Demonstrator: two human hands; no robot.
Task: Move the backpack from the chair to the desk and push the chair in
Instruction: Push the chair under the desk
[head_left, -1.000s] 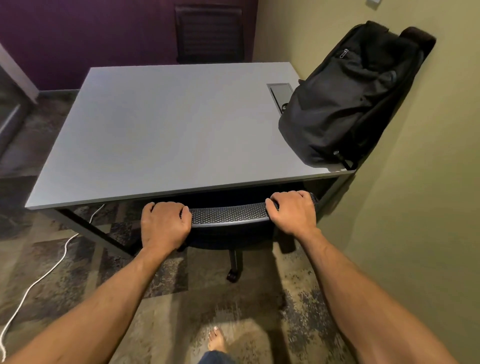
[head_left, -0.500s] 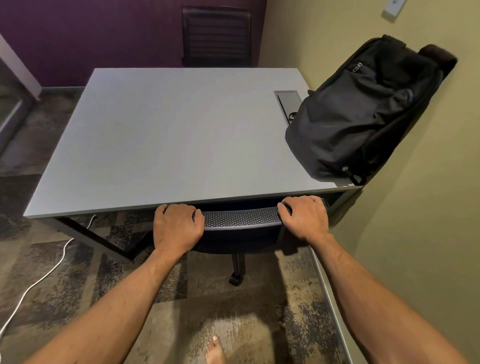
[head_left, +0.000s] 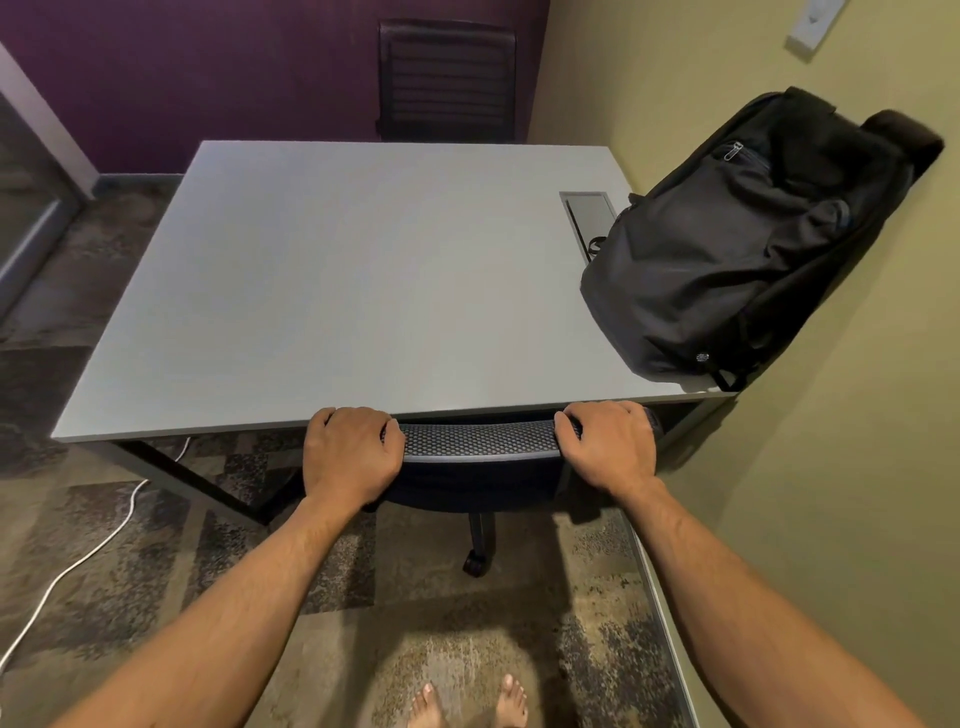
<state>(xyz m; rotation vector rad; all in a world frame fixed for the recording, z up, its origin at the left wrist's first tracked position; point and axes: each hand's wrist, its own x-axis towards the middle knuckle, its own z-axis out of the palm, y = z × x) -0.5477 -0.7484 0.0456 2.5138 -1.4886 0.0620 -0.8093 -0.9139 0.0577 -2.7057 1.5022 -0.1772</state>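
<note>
The left hand (head_left: 350, 453) and the right hand (head_left: 608, 446) each keep a closed grip over the top rail of the chair (head_left: 478, 441), one at each end of the mesh back, fingers curled over its front edge. The rail sits right at the near edge of the desk (head_left: 337, 291), with the seat hidden beneath and one caster (head_left: 475, 564) showing on the carpet. The backpack (head_left: 727, 249) already stands on the desk's right end, leaning against the wall, so only the chair remains. To finish well, I would push evenly through both palms so the chair rolls straight, and lift the knuckles clear before they meet the desk edge. Compared with half a second ago, the rail lies closer under the desk edge, the grip is unchanged, and both bare feet (head_left: 467, 701) now show at the bottom.
</note>
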